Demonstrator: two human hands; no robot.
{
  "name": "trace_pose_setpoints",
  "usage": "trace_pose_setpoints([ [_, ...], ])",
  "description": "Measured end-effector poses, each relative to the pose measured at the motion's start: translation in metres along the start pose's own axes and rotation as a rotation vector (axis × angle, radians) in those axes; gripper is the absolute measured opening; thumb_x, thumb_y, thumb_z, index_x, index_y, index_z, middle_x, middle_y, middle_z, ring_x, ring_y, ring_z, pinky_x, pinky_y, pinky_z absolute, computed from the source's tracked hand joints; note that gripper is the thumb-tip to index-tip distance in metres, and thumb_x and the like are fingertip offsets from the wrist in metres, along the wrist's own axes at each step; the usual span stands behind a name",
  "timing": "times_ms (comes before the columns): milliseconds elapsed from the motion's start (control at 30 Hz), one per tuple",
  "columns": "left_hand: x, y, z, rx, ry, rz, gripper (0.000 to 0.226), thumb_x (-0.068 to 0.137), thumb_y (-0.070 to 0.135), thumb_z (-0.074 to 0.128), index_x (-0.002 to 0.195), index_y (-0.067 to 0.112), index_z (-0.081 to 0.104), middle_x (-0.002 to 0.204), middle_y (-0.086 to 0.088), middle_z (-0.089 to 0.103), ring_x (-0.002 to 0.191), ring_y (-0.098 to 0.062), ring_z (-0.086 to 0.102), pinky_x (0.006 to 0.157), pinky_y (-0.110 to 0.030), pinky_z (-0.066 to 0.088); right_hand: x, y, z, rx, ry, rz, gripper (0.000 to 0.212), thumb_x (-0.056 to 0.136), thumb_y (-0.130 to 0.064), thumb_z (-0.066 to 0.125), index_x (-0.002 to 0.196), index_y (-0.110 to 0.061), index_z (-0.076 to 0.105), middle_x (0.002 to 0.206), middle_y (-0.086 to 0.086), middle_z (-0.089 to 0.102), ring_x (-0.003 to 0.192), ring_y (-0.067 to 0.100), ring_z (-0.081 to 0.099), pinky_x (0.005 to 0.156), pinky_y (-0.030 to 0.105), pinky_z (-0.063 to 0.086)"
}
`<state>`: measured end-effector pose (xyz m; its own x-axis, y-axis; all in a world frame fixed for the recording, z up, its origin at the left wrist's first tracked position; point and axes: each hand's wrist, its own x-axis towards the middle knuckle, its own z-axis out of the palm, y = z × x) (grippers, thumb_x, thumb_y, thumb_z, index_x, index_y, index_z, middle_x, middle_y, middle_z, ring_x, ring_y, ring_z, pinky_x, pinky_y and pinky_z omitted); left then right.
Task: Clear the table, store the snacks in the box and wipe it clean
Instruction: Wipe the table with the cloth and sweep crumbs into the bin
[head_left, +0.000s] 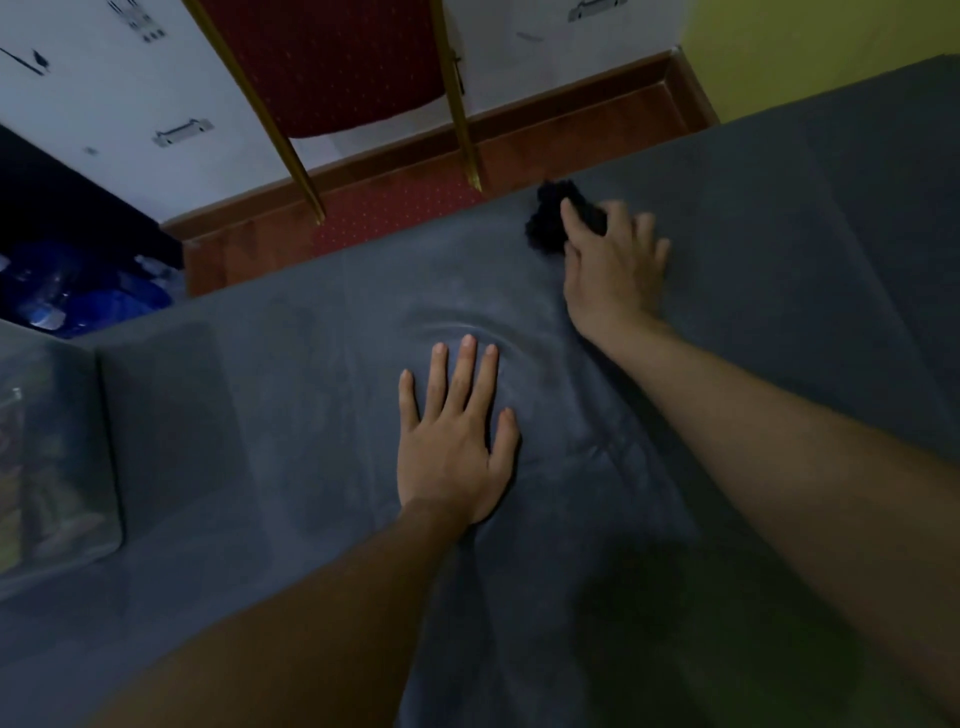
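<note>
- left hand (457, 441) flat, fingers spread, pressing wrinkled grey table (260, 415).
- right hand (613, 260) grips dark rag (545, 223) near far edge.
- clear box (52, 457) at left edge; red chair (337, 67) beyond.

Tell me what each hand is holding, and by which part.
The right hand presses a bunched dark cloth under its fingers near the table's far edge. The left hand holds nothing; it lies flat on the grey tablecloth.

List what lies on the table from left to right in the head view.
Clear box at the left edge → left hand flat on the grey tablecloth → dark rag → right hand pressing on that rag.
</note>
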<state>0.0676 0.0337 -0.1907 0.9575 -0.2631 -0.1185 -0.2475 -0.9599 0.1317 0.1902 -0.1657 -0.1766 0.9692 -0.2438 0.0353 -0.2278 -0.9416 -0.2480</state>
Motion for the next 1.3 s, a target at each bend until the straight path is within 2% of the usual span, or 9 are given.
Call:
trace_pose_setpoints([
  [167, -0.001, -0.001, 0.001, 0.013, 0.008, 0.001, 0.063, 0.101, 0.051, 0.019, 0.157, 0.029, 0.003, 0.165, 0.005, -0.003, 0.152, -0.018, -0.009, 0.121, -0.055, 0.005, -0.083, 0.009, 0.003, 0.068, 0.072, -0.111, 0.047, 0.098, -0.031, 0.047, 0.145, -0.032, 0.049, 0.128, 0.006, 0.053, 0.107, 0.032, 0.044, 0.081, 0.045, 0.037],
  [233, -0.001, -0.001, 0.002, 0.015, 0.008, 0.008, 0.063, 0.101, 0.051, 0.019, 0.157, 0.028, 0.003, 0.165, 0.005, -0.002, 0.152, -0.018, -0.009, 0.121, -0.055, 0.005, -0.088, 0.02, 0.005, 0.076, 0.071, -0.165, 0.046, 0.098, -0.03, 0.048, 0.144, -0.031, 0.051, 0.126, 0.008, 0.054, 0.106, 0.032, 0.045, 0.08, 0.044, 0.037],
  [433, 0.0, -0.002, 0.003, 0.014, 0.012, 0.002, 0.062, 0.101, 0.052, 0.017, 0.157, 0.03, 0.003, 0.165, 0.006, -0.001, 0.152, -0.016, -0.009, 0.121, -0.054, 0.002, -0.042, 0.023, -0.002, 0.047, 0.053, 0.02, 0.047, 0.102, -0.031, 0.045, 0.148, -0.035, 0.044, 0.132, 0.007, 0.05, 0.113, 0.031, 0.044, 0.087, 0.045, 0.036],
  [733, 0.0, -0.001, 0.005, 0.002, 0.05, 0.013, 0.062, 0.1, 0.054, 0.014, 0.157, 0.03, 0.005, 0.165, 0.008, 0.0, 0.152, -0.016, -0.007, 0.121, -0.053, 0.002, -0.178, 0.042, -0.005, 0.072, 0.092, -0.094, 0.047, 0.095, -0.026, 0.058, 0.142, -0.03, 0.054, 0.123, 0.007, 0.056, 0.103, 0.029, 0.048, 0.078, 0.041, 0.037],
  [867, 0.0, -0.001, 0.005, -0.007, 0.066, 0.029, 0.061, 0.101, 0.052, 0.014, 0.157, 0.028, 0.011, 0.165, 0.004, 0.005, 0.152, -0.02, -0.002, 0.122, -0.049, 0.001, -0.151, 0.058, -0.016, 0.065, 0.103, 0.13, 0.046, 0.098, -0.027, 0.056, 0.143, -0.034, 0.052, 0.127, 0.008, 0.054, 0.108, 0.032, 0.048, 0.083, 0.044, 0.037],
  [933, -0.001, 0.001, 0.003, -0.013, 0.087, 0.047, 0.059, 0.102, 0.049, 0.018, 0.156, 0.027, 0.017, 0.164, 0.002, 0.012, 0.152, -0.023, 0.005, 0.122, -0.048, 0.004, -0.155, 0.059, -0.018, 0.054, 0.097, 0.162, 0.045, 0.1, -0.029, 0.053, 0.145, -0.035, 0.05, 0.129, 0.007, 0.053, 0.11, 0.03, 0.047, 0.085, 0.044, 0.037],
  [1100, -0.006, 0.006, -0.005, 0.039, 0.085, 0.091, 0.055, 0.103, 0.042, 0.019, 0.154, 0.024, 0.027, 0.159, -0.003, 0.03, 0.147, -0.031, 0.023, 0.117, -0.052, 0.023, -0.23, 0.053, -0.015, 0.038, 0.137, 0.068, 0.047, 0.094, -0.027, 0.061, 0.14, -0.033, 0.055, 0.122, 0.005, 0.056, 0.1, 0.028, 0.048, 0.076, 0.04, 0.037],
  [1200, -0.004, 0.012, -0.008, 0.08, 0.002, 0.079, 0.056, 0.103, 0.039, 0.017, 0.156, 0.02, 0.018, 0.161, -0.006, 0.024, 0.148, -0.036, 0.016, 0.117, -0.056, 0.021, -0.254, 0.066, -0.015, 0.019, 0.108, -0.033, 0.051, 0.09, -0.026, 0.064, 0.14, -0.034, 0.055, 0.12, 0.004, 0.057, 0.098, 0.026, 0.047, 0.074, 0.039, 0.038],
  [1300, -0.004, 0.027, -0.007, -0.005, -0.057, 0.009, 0.06, 0.1, 0.04, 0.018, 0.157, 0.023, 0.008, 0.164, -0.003, 0.009, 0.15, -0.039, 0.0, 0.119, -0.06, 0.006, -0.248, 0.077, -0.024, 0.018, 0.129, 0.094, 0.05, 0.09, -0.024, 0.065, 0.139, -0.034, 0.057, 0.119, 0.006, 0.058, 0.098, 0.028, 0.05, 0.075, 0.04, 0.04],
])
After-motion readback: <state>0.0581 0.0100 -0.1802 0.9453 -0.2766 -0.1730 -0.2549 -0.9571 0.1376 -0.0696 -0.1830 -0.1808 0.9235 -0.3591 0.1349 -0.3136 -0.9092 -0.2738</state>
